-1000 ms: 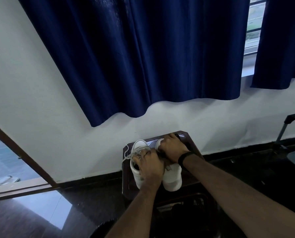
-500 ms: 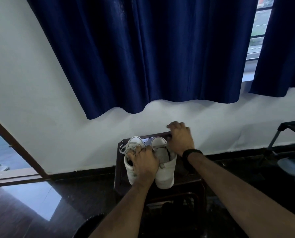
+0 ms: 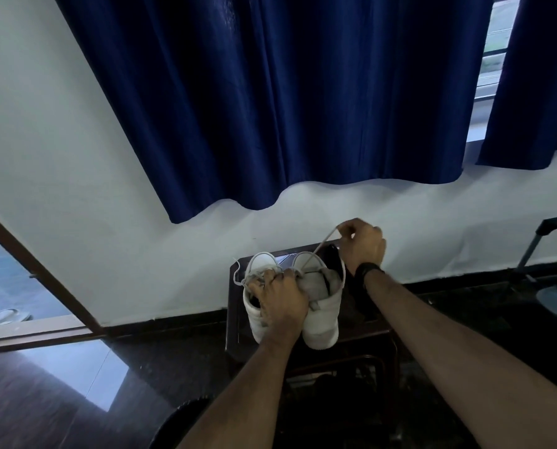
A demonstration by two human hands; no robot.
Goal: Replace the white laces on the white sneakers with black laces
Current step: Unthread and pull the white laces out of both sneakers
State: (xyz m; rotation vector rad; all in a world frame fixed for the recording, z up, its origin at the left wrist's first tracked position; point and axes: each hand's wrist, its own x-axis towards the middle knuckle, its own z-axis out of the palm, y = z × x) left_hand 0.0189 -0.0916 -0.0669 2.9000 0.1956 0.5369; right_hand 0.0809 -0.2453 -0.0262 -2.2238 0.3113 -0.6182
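On the stool (image 3: 361, 322), the left hand (image 3: 282, 301) gripped the sneakers (image 3: 322, 314); beyond them, the right hand (image 3: 364, 246) pinched a taut lace (image 3: 319, 251).

The left hand (image 3: 282, 303) covers the openings and inner sides of both white sneakers (image 3: 322, 306), so their eyelets and most of the white lace (image 3: 319, 251) cannot be seen; only one strand shows, running toward 1 o'clock into the right hand (image 3: 364, 246), whose closed fingers hide its end. The dark stool (image 3: 235, 306) is largely hidden beneath the shoes and forearms. A dark object (image 3: 333, 259) behind the right-hand shoe is too dim to identify. At 3 o'clock a rack (image 3: 542, 241) is cut off by the edge, and at 6 o'clock a dark round rim (image 3: 180, 419) is cropped.
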